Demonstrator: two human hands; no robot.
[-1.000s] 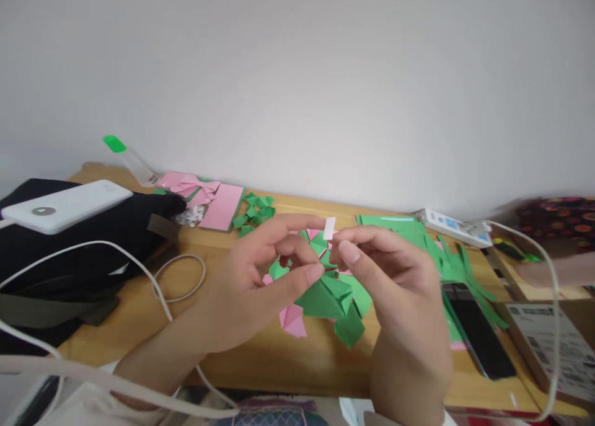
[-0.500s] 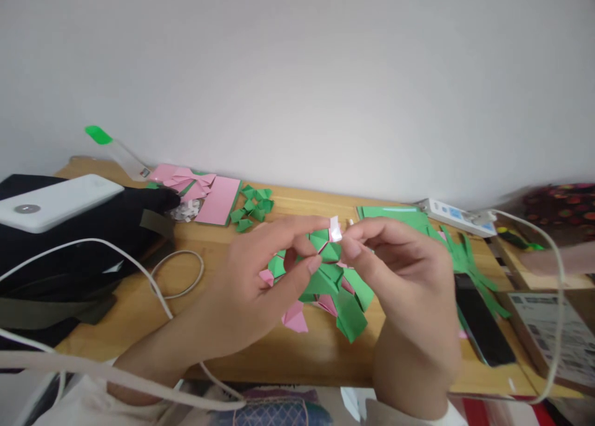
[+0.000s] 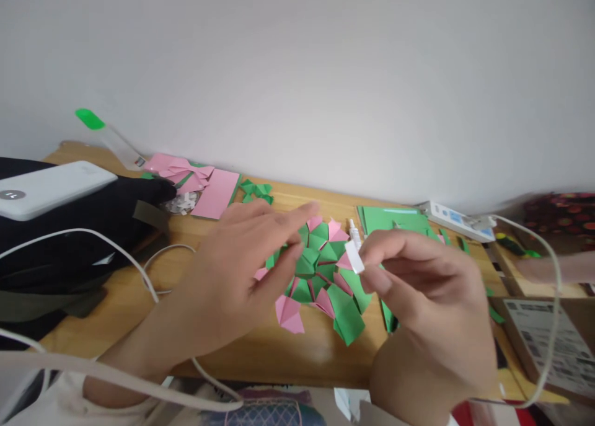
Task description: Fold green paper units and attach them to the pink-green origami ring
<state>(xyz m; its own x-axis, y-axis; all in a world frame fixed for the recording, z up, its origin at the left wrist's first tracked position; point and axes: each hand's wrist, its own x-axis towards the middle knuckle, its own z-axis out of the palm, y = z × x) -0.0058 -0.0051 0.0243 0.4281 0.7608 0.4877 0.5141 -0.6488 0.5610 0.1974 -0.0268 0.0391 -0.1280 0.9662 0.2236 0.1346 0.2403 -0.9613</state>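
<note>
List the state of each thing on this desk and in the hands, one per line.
left hand: open, fingers spread over the paper piece
right hand: pinching a white strip
white strip: held between fingertips, above the paper piece
paper piece: folded pink and green, flat on the desk
pink sheet: flat, unfolded
power bank: lying on a black bag, cable plugged in

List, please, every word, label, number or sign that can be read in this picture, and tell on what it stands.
No text can be read in this picture.
Grey printed sheet at the right edge: lines of print, too blurred to read.
White power strip with blue label: too small to read.
White power bank: only a round grey button, no legible mark.
Small white strip in the right hand: blank.
</note>
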